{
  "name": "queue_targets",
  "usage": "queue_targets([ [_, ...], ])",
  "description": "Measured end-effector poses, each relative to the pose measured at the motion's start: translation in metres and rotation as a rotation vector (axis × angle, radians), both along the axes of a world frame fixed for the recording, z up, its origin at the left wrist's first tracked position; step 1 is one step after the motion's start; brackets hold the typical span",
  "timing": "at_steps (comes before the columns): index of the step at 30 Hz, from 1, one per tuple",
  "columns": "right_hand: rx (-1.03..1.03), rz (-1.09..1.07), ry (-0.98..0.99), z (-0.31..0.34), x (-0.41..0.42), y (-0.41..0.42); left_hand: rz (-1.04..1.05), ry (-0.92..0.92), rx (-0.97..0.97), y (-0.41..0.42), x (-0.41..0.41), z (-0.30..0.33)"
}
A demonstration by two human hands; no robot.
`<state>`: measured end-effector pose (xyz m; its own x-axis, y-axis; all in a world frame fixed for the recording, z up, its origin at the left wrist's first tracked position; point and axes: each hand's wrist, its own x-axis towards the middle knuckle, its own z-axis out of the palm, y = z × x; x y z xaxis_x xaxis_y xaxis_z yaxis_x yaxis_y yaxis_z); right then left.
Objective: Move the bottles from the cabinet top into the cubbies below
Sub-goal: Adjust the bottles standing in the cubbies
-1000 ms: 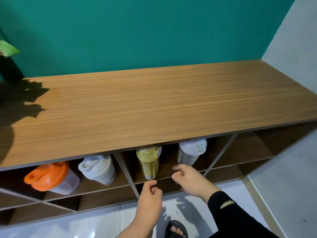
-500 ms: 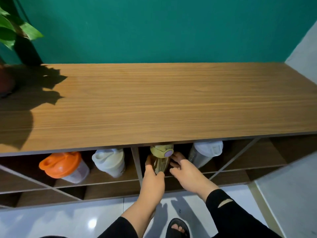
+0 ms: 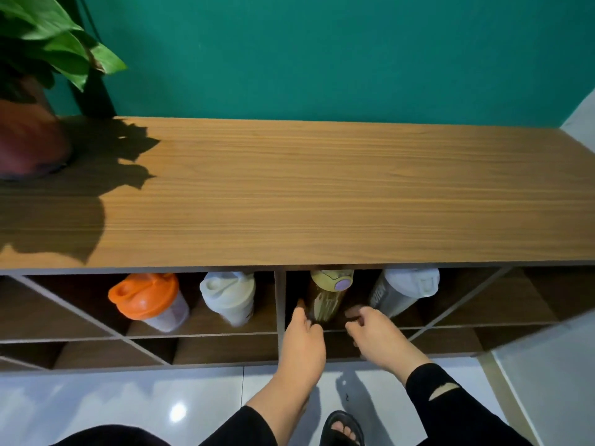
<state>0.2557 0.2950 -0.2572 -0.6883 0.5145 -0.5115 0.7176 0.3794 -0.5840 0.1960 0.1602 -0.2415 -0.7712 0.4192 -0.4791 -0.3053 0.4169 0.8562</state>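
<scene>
Yellow bottle [image 3: 328, 296]: stands upright in the upper cubby just right of the middle divider [image 3: 280, 300], near that cubby's left side; its yellow lid with a purple button sits just under the front edge of the cabinet top.
Left hand [image 3: 304, 338]: reaches into the same cubby at the bottle's lower left, thumb up along the bottle's left side; the fingers curl loosely toward the bottle's base, touching or almost touching it, and I cannot tell whether they grip it.
Right hand [image 3: 375, 333]: just right of the bottle's base, apart from it, fingers bent and loosely open, holding nothing.
Grey bottle [image 3: 402, 292]: same cubby, toward its right side, with a white lid and dark lettering down its side; it stands just behind and right of the right hand.
White bottle [image 3: 230, 296]: in the upper cubby left of the divider, near that cubby's right side.
Orange-lidded bottle [image 3: 149, 299]: same left cubby, to the left of the white bottle and close beside it, clear body below the orange lid.
Cabinet top [image 3: 322, 194]: wood-grain surface with no bottles on it; a potted plant [image 3: 29, 91] stands at its far-left corner and throws a leaf shadow over the left end.
Lower cubbies [image 3: 225, 349]: the row beneath shows only bare wood.
Floor [image 3: 112, 407]: pale glossy tiles in front of the cabinet, with a foot in a black sandal [image 3: 343, 428] near the lower edge.
Sleeves: black on both arms, the right one with a small tear.
</scene>
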Motion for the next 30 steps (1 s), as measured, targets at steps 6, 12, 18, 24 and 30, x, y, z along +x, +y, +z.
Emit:
queue_targets([
  [6,-0.007,0.426,-0.221,0.016,-0.009,-0.066,0.46,-0.159,0.083,-0.063,-0.008,-0.015],
  [12,-0.35,0.122,0.058,0.017,-0.055,-0.159,0.537,-0.047,-0.045,-0.109,-0.059,-0.022],
  [18,-0.469,-0.279,0.234,0.005,-0.101,-0.174,0.344,-0.063,0.019,-0.123,-0.091,-0.01],
  [24,-0.478,-0.436,0.282,-0.006,-0.122,-0.173,0.313,-0.156,0.066,-0.12,-0.087,-0.017],
  [30,-0.331,-0.485,0.345,-0.009,-0.123,-0.173,0.356,-0.151,0.046,-0.117,-0.095,-0.021],
])
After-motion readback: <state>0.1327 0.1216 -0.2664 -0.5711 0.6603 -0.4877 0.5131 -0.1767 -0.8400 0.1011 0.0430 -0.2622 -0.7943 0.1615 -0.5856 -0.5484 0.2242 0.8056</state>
